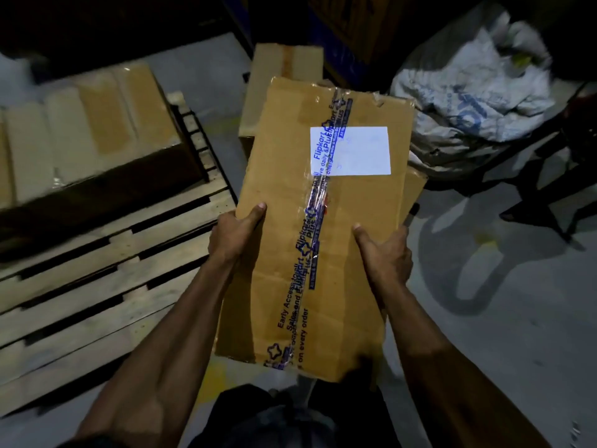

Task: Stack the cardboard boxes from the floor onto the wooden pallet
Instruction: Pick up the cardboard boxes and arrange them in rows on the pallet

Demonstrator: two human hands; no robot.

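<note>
My left hand [234, 236] and right hand [384, 253] grip the taped box [323, 221] by its sides, beside the pallet [113, 276].

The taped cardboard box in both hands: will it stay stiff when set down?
The taped cardboard box is probably soft: its top face is creased and an edge torn. It seems light, since the hands, left and right, grip only its sides.

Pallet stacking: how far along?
Done: one large box already sits on the pallet, at its far end. In hand: a taped box with a white label, held off the floor by the left hand and right hand, not yet over the pallet. Left: at least one more box behind it, apparently on the floor.
</note>
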